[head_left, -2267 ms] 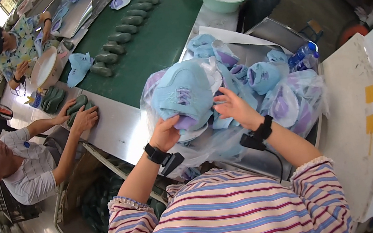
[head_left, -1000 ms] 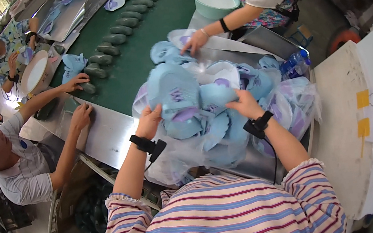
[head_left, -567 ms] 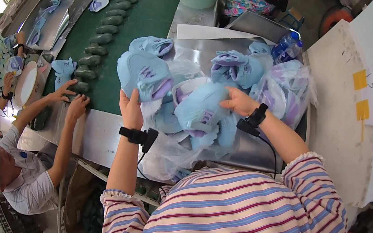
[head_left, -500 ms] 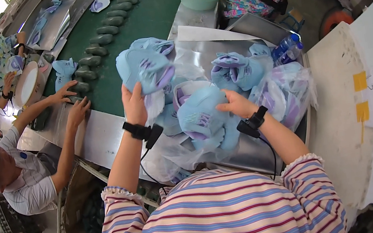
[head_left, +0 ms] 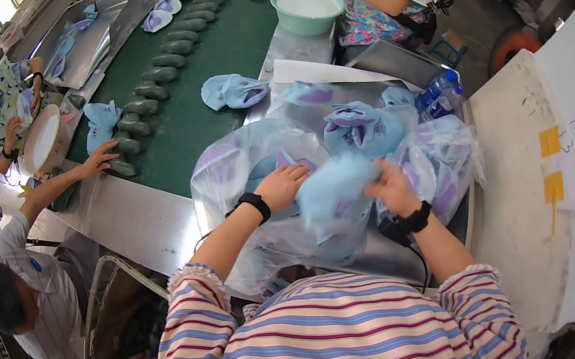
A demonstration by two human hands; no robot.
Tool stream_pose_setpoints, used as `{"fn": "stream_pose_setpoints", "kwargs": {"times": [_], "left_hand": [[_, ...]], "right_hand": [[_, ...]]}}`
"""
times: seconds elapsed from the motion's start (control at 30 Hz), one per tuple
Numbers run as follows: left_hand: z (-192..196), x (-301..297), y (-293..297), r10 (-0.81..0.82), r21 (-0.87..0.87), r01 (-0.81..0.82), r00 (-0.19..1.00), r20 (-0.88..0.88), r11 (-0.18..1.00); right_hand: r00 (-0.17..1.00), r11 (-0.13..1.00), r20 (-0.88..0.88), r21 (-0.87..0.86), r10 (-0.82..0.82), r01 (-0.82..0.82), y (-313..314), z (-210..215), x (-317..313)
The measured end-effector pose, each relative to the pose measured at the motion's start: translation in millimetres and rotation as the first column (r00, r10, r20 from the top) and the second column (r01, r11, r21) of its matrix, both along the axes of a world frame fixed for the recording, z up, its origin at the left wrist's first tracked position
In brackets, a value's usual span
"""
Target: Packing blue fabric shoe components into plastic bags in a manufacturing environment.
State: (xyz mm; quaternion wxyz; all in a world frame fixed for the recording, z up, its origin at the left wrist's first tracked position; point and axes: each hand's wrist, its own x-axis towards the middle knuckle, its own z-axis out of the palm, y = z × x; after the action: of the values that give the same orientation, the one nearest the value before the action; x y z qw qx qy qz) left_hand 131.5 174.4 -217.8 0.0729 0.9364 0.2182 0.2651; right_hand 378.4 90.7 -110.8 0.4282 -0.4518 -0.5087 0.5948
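While the right hand (head_left: pixel 393 188) handles 1 blue shoe upper (head_left: pixel 335 193), the left hand (head_left: pixel 280 190) lies just beside it.
Step, as I judge it: separating uppers. Right fingers grasp the blurred piece's edge, above the clear plastic bag (head_left: pixel 242 272) on the metal desk (head_left: pixel 158 224); left fingers rest over the bagged stock, grip: cannot tell. Next move seems to call for a sure left-hand hold, free of film.

I see room for a hand over the flat green belt (head_left: pixel 178 141), between the rounded dark-green lasts (head_left: pixel 168 61) and the bulging clear plastic bag (head_left: pixel 223 169) blocking the right.
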Motion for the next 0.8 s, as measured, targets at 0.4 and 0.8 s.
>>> {"fn": "stream_pose_setpoints", "kwargs": {"times": [0.4,0.8], "left_hand": [[-38.1,-47.8,22.7,0.203,-0.483,-0.408,0.884,-0.420,0.775],[77.7,-82.2,-0.4,0.405,-0.724,0.676,0.628,0.664,0.139]], "right_hand": [[0.595,0.150,0.183,0.983,-0.783,-0.104,45.7,49.0,6.6],[0.378,0.553,0.462,0.813,-0.803,0.181,79.1,-6.5,9.0]]}}
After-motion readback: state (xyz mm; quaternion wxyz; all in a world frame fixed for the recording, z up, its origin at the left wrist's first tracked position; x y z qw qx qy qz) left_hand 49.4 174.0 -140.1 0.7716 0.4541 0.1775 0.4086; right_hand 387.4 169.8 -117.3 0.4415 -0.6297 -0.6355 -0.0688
